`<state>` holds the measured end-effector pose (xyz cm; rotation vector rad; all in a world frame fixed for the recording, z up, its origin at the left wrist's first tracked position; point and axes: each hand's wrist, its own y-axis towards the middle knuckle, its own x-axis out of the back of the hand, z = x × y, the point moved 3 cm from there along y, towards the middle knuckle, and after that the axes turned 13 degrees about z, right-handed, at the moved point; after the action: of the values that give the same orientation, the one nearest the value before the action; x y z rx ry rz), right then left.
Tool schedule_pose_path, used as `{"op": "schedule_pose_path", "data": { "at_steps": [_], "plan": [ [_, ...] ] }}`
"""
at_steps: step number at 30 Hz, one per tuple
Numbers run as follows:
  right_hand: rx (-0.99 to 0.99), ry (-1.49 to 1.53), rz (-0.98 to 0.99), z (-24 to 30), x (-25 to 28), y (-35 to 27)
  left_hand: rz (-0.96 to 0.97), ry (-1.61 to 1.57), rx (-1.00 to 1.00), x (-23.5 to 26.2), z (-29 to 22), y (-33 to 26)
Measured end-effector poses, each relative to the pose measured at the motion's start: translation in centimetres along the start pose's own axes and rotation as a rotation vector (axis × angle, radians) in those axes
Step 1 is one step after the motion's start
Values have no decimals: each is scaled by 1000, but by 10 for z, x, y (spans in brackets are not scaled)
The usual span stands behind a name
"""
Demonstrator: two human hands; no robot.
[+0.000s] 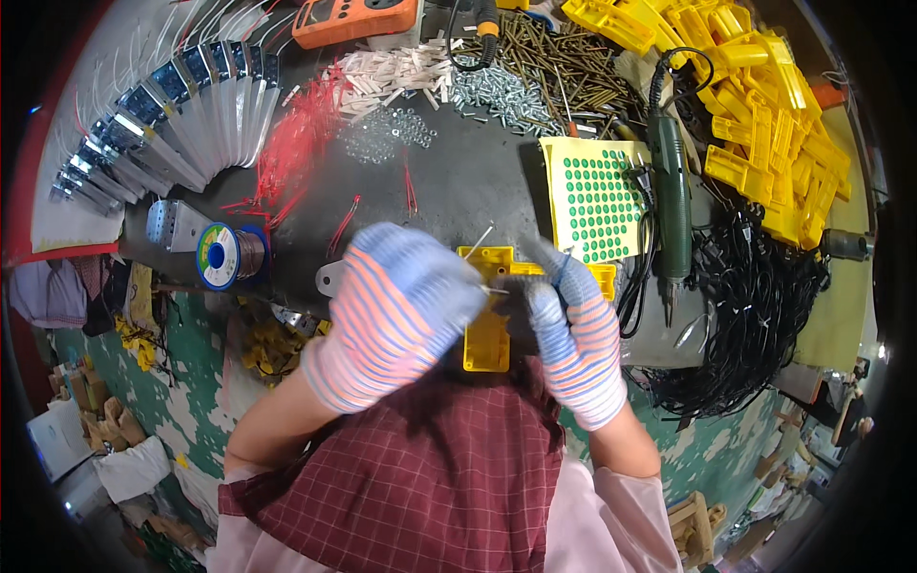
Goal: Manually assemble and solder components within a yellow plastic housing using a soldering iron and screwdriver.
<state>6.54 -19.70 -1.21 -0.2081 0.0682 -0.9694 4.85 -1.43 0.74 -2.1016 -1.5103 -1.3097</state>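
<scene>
One yellow plastic housing (488, 336) lies at the bench's near edge, long axis running toward and away from the person. The gloved left hand (401, 310) and right hand (573, 329) meet above it, fingers pinched on a thin metal pin (480, 240). One green electric screwdriver (671, 186) and one solder spool (222, 255) lie nearby.

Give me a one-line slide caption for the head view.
Gloved left hand and right hand work on a yellow plastic part at a cluttered bench, with a green electric screwdriver nearby.
</scene>
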Motion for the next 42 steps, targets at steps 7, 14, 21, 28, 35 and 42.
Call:
{"op": "schedule_pose_path", "data": {
  "at_steps": [7,14,21,28,35,42],
  "plan": [
    [-32,295,-150,-13,0,-6,190,-6,7,7,31,29],
    [-125,406,-80,-6,13,-18,165,696,207,14,158,90],
    [-81,417,-135,-10,18,-23,266,737,169,13,161,90],
    [-116,387,-135,-8,13,-16,282,752,311,14,142,82],
    [100,-45,-413,-15,10,-20,-67,-909,422,1,30,18],
    [440,-441,-382,2,2,-14,-201,-1064,360,-22,5,-7]
  ]
}}
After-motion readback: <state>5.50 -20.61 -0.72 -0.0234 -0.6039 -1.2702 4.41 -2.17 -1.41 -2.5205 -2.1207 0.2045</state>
